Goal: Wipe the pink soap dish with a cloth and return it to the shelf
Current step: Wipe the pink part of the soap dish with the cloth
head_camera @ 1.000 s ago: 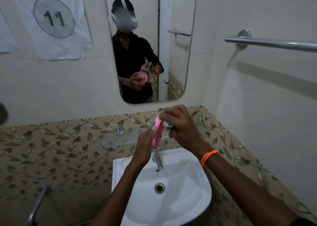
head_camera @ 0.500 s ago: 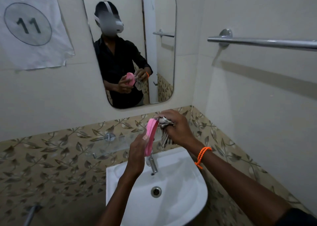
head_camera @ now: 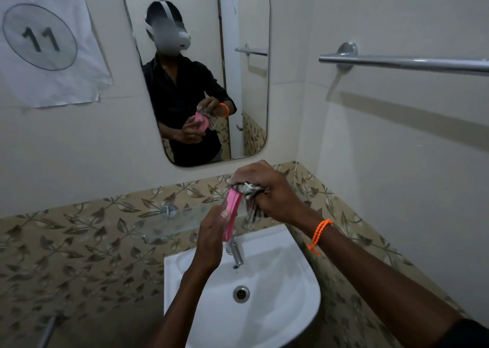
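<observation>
Two hands at frame centre, above the sink [head_camera: 304, 289]. Left hand [head_camera: 211, 238] grips the pink soap dish [head_camera: 232, 210] at its lower end, long axis near upright. Right hand [head_camera: 267, 189] clamps the cloth [head_camera: 250, 189] against the dish's upper end. Glass shelf [head_camera: 172, 222]: just left, behind the dish, nearer the left hand.

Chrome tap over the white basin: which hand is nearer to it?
Left. The left hand, gripping the pink soap dish, sits just above the chrome tap; the right hand is higher, toward the right.
</observation>
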